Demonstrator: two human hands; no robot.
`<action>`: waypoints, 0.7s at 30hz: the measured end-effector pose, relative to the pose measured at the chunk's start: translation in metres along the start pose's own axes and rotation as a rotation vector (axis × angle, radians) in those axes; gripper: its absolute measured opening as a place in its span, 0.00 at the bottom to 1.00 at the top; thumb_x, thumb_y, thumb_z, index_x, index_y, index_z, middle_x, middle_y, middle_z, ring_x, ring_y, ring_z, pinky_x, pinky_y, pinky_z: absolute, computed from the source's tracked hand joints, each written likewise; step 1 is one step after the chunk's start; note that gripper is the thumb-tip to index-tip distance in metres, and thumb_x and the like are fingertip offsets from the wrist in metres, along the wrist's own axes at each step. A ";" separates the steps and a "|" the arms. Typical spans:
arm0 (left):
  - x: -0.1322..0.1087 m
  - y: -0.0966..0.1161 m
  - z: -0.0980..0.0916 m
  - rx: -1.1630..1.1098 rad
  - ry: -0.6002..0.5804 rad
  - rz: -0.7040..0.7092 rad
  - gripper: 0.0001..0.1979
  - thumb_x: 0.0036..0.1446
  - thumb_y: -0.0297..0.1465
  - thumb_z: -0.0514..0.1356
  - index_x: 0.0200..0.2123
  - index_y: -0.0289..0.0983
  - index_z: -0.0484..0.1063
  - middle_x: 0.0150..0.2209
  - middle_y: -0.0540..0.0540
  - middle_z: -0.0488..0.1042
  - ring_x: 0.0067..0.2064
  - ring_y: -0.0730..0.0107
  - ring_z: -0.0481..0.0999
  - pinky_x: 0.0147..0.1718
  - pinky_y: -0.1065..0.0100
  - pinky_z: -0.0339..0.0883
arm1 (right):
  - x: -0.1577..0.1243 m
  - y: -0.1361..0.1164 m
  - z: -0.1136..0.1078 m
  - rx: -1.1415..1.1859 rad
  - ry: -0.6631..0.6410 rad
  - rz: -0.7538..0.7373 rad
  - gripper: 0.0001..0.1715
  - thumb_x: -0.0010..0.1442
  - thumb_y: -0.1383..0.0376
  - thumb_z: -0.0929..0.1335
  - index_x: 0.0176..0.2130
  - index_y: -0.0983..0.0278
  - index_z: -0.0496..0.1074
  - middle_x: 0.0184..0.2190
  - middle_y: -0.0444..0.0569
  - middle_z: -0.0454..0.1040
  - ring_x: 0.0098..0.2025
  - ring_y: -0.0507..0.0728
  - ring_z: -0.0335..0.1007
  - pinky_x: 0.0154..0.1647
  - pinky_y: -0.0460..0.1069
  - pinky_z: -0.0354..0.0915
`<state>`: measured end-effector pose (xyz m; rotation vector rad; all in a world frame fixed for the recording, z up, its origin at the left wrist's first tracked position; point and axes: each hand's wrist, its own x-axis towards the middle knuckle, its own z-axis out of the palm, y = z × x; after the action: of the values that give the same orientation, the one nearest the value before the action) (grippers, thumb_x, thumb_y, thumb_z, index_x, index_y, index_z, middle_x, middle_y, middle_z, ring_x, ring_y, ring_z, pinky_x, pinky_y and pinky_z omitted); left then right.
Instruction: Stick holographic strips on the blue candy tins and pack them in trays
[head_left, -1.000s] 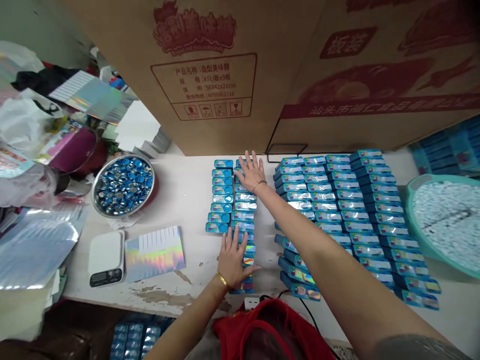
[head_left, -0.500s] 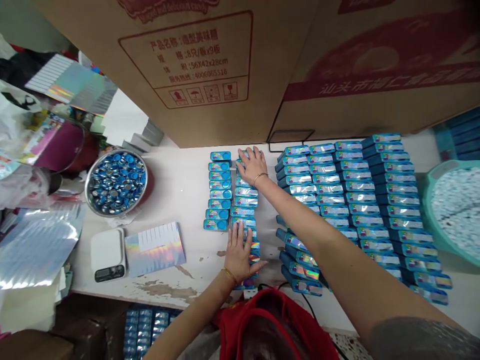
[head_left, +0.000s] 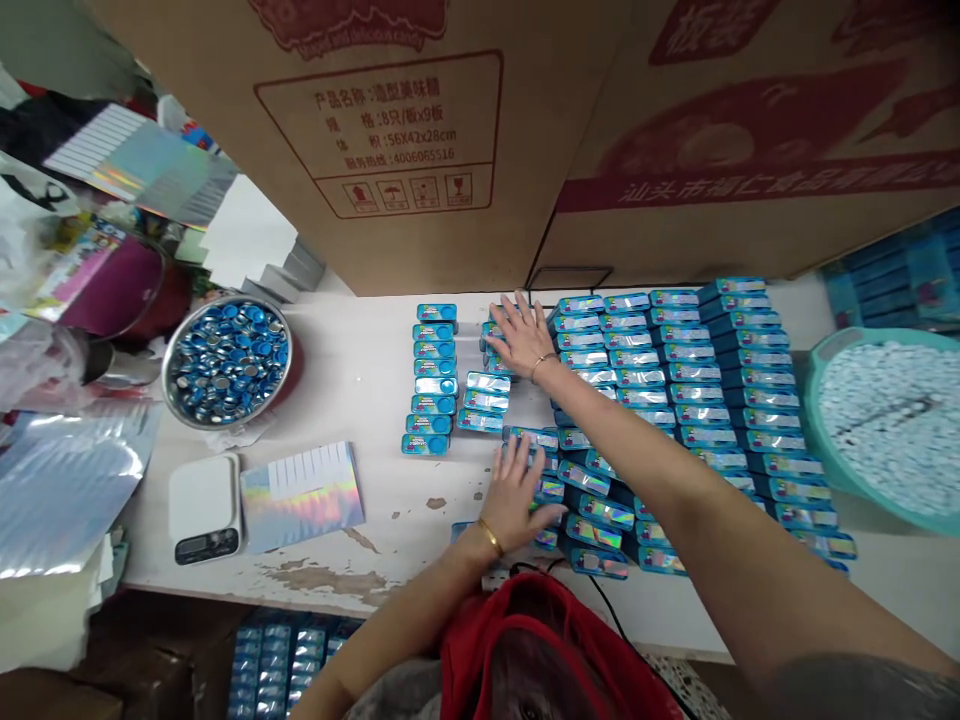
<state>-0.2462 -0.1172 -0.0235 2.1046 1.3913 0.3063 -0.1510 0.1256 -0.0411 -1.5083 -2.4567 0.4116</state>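
My left hand (head_left: 517, 498) lies open, fingers spread, over several small blue boxes near the table's front edge; the hand partly hides them. Farther back, my right hand (head_left: 523, 338) rests flat with fingers apart on another group of the boxes, and its palm covers part of them. Between the hands a few blue boxes (head_left: 484, 402) sit out of line, to the left of the others. A separate column of blue boxes (head_left: 431, 385) with round marks on top stands to the left. Long rows of them (head_left: 699, 395) fill the right side.
Tall cartons (head_left: 420, 240) wall off the back. At left are a metal bowl of blue-and-silver caps (head_left: 229, 360), a white scale (head_left: 202, 500) and a shiny label sheet (head_left: 304, 500). A turquoise basin (head_left: 814, 400) of small white pieces stands far right.
Both hands have moved right, and the boxes under them have shifted toward the rows at right. A few boxes between the hands stay behind, left of them. The view has shifted slightly.
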 end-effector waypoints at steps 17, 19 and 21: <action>0.085 -0.072 -0.063 0.383 -0.182 -0.031 0.38 0.55 0.26 0.60 0.68 0.36 0.51 0.71 0.32 0.34 0.67 0.45 0.56 0.65 0.45 0.46 | -0.180 -0.026 -0.002 0.060 -0.114 -0.098 0.19 0.69 0.65 0.56 0.49 0.62 0.73 0.40 0.52 0.75 0.43 0.59 0.69 0.64 0.61 0.52; 0.088 -0.061 -0.053 0.355 -0.155 -0.069 0.37 0.56 0.25 0.60 0.68 0.35 0.51 0.71 0.31 0.34 0.66 0.43 0.58 0.63 0.45 0.52 | -0.182 -0.024 -0.003 0.039 -0.100 -0.107 0.19 0.69 0.66 0.56 0.48 0.63 0.73 0.38 0.52 0.74 0.43 0.59 0.69 0.64 0.59 0.52; 0.095 -0.049 -0.046 0.335 -0.136 -0.081 0.37 0.56 0.24 0.58 0.68 0.34 0.51 0.71 0.31 0.35 0.65 0.42 0.60 0.60 0.46 0.57 | -0.186 -0.023 -0.005 0.024 -0.065 -0.091 0.19 0.69 0.66 0.57 0.47 0.63 0.73 0.37 0.52 0.74 0.43 0.59 0.68 0.63 0.59 0.54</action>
<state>-0.2654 -0.0027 -0.0276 2.2754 1.5250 -0.1106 -0.0857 -0.0505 -0.0367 -1.3884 -2.5486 0.4785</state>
